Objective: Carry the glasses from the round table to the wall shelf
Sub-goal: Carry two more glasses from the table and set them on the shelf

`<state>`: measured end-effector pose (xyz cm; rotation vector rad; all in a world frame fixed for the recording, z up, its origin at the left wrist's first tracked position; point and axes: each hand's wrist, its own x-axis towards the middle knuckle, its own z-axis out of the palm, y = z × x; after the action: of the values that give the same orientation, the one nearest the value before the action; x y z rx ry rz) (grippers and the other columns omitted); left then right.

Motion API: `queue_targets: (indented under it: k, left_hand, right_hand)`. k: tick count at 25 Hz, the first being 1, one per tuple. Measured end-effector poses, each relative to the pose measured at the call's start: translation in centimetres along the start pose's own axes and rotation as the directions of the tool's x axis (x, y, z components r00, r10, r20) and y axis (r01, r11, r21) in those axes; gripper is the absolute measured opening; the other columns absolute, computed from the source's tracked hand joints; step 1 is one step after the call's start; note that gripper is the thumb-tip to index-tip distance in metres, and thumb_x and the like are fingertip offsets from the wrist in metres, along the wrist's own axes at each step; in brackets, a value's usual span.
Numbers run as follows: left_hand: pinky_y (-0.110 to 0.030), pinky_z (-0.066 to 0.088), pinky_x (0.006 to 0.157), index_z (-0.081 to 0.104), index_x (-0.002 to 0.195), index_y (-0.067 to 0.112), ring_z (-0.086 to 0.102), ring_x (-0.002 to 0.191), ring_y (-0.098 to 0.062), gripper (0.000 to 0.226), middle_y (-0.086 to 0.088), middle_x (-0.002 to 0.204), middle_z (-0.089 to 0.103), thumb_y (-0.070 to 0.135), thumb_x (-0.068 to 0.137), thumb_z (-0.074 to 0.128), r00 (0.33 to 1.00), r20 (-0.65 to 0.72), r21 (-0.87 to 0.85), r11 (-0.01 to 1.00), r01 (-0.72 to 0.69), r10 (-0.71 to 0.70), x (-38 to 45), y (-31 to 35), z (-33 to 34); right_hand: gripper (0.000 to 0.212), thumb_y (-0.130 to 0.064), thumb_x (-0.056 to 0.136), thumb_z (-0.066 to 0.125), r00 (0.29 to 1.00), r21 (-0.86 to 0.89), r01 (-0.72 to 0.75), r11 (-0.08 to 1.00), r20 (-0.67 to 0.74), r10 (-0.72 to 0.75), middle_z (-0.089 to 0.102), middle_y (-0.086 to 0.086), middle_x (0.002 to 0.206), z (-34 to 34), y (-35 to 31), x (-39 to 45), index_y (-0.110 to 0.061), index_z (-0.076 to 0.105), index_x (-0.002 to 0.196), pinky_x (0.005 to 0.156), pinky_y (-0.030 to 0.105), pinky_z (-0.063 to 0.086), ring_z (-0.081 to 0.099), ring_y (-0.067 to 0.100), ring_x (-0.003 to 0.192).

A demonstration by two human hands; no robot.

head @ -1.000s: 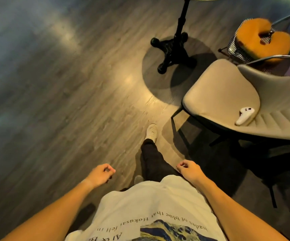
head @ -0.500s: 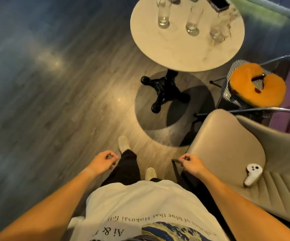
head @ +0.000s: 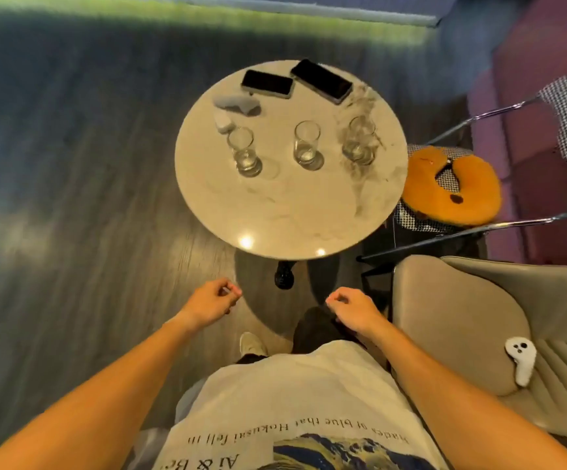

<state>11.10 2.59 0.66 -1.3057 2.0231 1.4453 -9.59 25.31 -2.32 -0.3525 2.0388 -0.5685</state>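
We stand short of the round table [head: 289,212]; three glasses [head: 307,145] stand upright in a row mid-top, well apart, none lifted. Left hand [head: 209,303] and right hand [head: 353,310] hang loosely curled, holding nothing. Our advice: take the outer glasses low on the body, one per hand, reaching clear of the phones [head: 321,81] behind.

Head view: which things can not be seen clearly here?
- Wall shelf: nowhere in the head view.
- Right glass: smeared by motion blur; contents unclear.
- Table: its base is mostly hidden under the top.
- Grey object beside the phones: too blurred to identify.
- Left hand, right hand: curled; palms hidden.
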Motion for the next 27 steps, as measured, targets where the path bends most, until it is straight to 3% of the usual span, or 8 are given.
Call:
queue_targets:
  k: [3, 5, 9, 12, 14, 17, 20, 27]
  left_hand:
    - [-0.033, 0.056, 0.068, 0.064, 0.091, 0.015, 0.069, 0.075, -0.020, 0.016, -0.007, 0.084, 0.072, 0.030, 0.094, 0.058, 0.996, -0.007, 0.081, 0.993, -0.084, 0.084, 5.2, 5.8, -2.3]
    - [-0.038, 0.059, 0.077, 0.065, 0.092, 0.018, 0.071, 0.077, -0.020, 0.013, -0.005, 0.086, 0.073, 0.028, 0.094, 0.057, 0.992, -0.011, 0.095, 0.988, -0.125, 0.127, 8.2, 9.3, -3.2]
    - [-0.037, 0.058, 0.077, 0.063, 0.095, 0.023, 0.069, 0.078, -0.017, 0.010, 0.001, 0.088, 0.070, 0.032, 0.093, 0.058, 0.994, -0.056, 0.121, 0.988, -0.091, 0.099, 11.3, 14.1, -3.8]
    - [-0.031, 0.052, 0.067, 0.055, 0.107, 0.025, 0.066, 0.082, -0.018, 0.024, 0.000, 0.098, 0.064, 0.038, 0.089, 0.064, 0.963, -0.253, 0.078, 0.994, -0.075, 0.092, 12.7, 16.4, -4.5]
    - [-0.034, 0.052, 0.070, 0.045, 0.120, 0.027, 0.063, 0.090, -0.018, 0.042, -0.002, 0.113, 0.058, 0.037, 0.086, 0.068, 0.894, -0.433, 0.056, 0.994, -0.095, 0.110, 13.6, 17.1, -5.3]
    - [-0.040, 0.055, 0.078, 0.032, 0.133, 0.031, 0.058, 0.104, -0.022, 0.062, -0.005, 0.135, 0.042, 0.042, 0.084, 0.069, 0.819, -0.564, 0.099, 0.993, -0.066, 0.110, 14.9, 18.0, -6.6]
    - [-0.038, 0.053, 0.081, 0.035, 0.136, 0.032, 0.059, 0.108, -0.027, 0.064, -0.006, 0.143, 0.033, 0.044, 0.083, 0.070, 0.831, -0.550, 0.139, 0.990, -0.009, 0.085, 16.1, 18.5, -7.7]
    - [-0.043, 0.046, 0.100, 0.062, 0.124, 0.017, 0.055, 0.122, -0.035, 0.040, -0.010, 0.148, 0.040, 0.041, 0.093, 0.059, 0.845, -0.535, 0.242, 0.963, 0.121, 0.028, 19.3, 18.8, -8.2]
  right_hand:
    - [0.014, -0.028, 0.092, 0.056, 0.999, 0.047, 0.037, 0.998, -0.006, -0.037, 0.066, -0.007, 0.080, -2.8, -3.6, 3.5, -0.026, 0.070, 0.090, 0.072, 0.027, 0.049, 0.063, 0.013, 0.081]
    - [0.010, -0.028, 0.089, 0.059, 0.997, 0.088, 0.079, 0.993, -0.029, -0.077, 0.068, -0.006, 0.083, -5.1, -5.8, 6.2, -0.027, 0.069, 0.090, 0.077, 0.031, 0.054, 0.065, 0.013, 0.082]
    - [0.014, -0.036, 0.086, 0.063, 0.968, 0.028, 0.214, 0.976, -0.140, -0.208, 0.065, -0.005, 0.093, -9.7, -10.9, 10.7, -0.033, 0.060, 0.099, 0.077, 0.036, 0.056, 0.066, 0.016, 0.085]
    - [0.045, -0.033, 0.086, 0.064, 0.861, -0.143, 0.439, 0.887, -0.217, -0.461, 0.052, 0.000, 0.123, -12.7, -15.6, 14.1, -0.036, 0.046, 0.126, 0.080, 0.040, 0.055, 0.062, 0.022, 0.104]
    - [0.055, -0.027, 0.085, 0.066, 0.797, -0.275, 0.522, 0.807, -0.181, -0.577, 0.045, 0.004, 0.135, -13.8, -18.5, 16.4, -0.032, 0.044, 0.135, 0.083, 0.044, 0.056, 0.060, 0.028, 0.111]
    - [0.042, -0.028, 0.089, 0.062, 0.823, -0.439, 0.470, 0.766, -0.098, -0.560, 0.041, 0.007, 0.144, -14.2, -21.1, 18.9, -0.029, 0.053, 0.130, 0.085, 0.045, 0.054, 0.054, 0.032, 0.118]
    - [0.032, -0.033, 0.094, 0.056, 0.839, -0.472, 0.454, 0.755, -0.059, -0.542, 0.044, 0.006, 0.142, -14.0, -21.5, 20.0, -0.021, 0.062, 0.123, 0.091, 0.040, 0.050, 0.051, 0.030, 0.121]
    - [0.028, -0.031, 0.095, 0.056, 0.810, -0.452, 0.515, 0.728, -0.021, -0.586, 0.048, 0.006, 0.136, -14.6, -21.5, 20.5, -0.014, 0.064, 0.117, 0.091, 0.040, 0.050, 0.053, 0.030, 0.117]
